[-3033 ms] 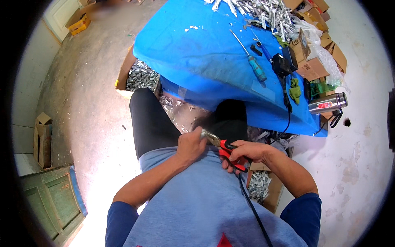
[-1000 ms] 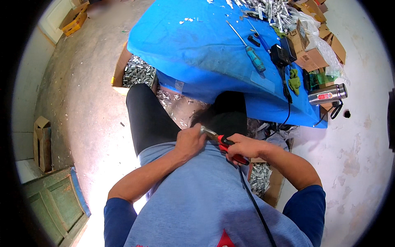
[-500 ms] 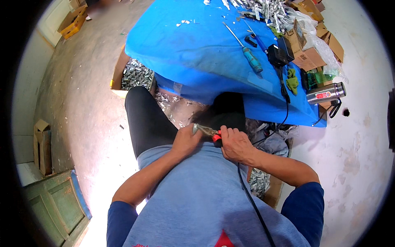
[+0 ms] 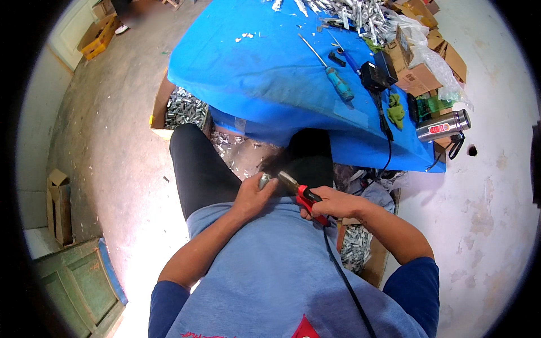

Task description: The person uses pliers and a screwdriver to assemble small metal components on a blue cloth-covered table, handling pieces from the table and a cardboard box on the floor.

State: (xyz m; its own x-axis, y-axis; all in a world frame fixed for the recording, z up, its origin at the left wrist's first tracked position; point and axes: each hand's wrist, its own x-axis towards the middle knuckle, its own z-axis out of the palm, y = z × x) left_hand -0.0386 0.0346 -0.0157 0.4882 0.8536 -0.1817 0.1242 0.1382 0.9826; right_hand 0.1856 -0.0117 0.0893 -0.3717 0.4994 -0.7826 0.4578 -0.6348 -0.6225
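My left hand [image 4: 255, 196] is closed around a small silver metal piece [image 4: 264, 180] held over my lap. My right hand [image 4: 328, 204] grips the red and black handles of a pair of pliers [image 4: 301, 194], whose metal jaws meet the piece beside my left fingers. Both hands are close together just above my grey shirt, between my black-trousered legs. A thin black cable [image 4: 344, 276] runs down across my shirt from under my right hand.
A blue-covered table [image 4: 270, 79] stands ahead with a blue-handled screwdriver [image 4: 332, 76], a black adapter [image 4: 376, 73], a green cloth, cardboard boxes and a heap of silver parts [image 4: 349, 11]. A steel flask [image 4: 442, 125] lies at its right edge. Boxes of silver parts [image 4: 183, 110] sit on the floor.
My hands have stayed together over my lap, shifting slightly. The pliers' red handles show more now than half a second ago, and the view has tilted a little.
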